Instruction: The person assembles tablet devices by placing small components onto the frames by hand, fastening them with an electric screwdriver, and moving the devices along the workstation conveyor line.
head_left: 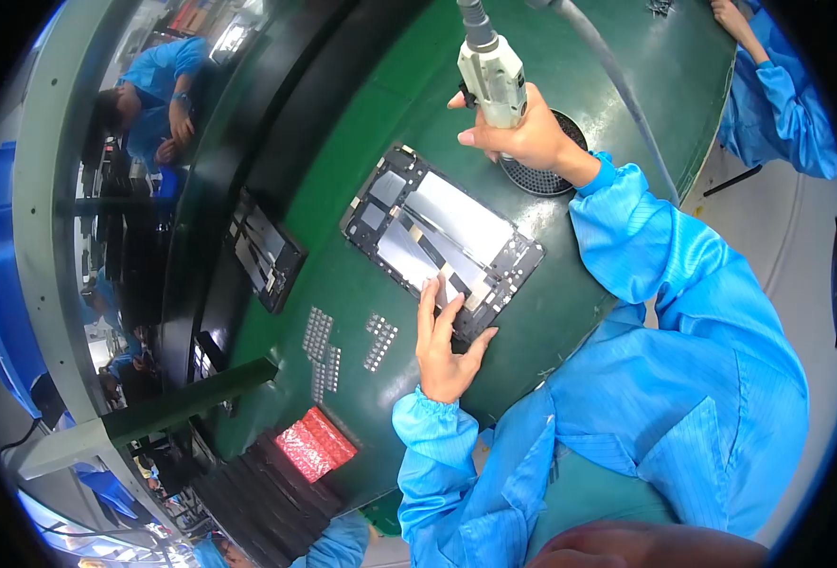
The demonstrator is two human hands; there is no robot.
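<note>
Electronics assembly workshop: blue work smocks, green bench (371,435), opened device (447,213), corded power driver (494,83).

The bare right hand (537,137) is curled in a grip, its arm bent in a shiny blue sleeve (693,256). The bare left hand (449,358) reaches forward, fingers (426,317) spread, wrist at a gathered blue cuff (430,415).
</note>
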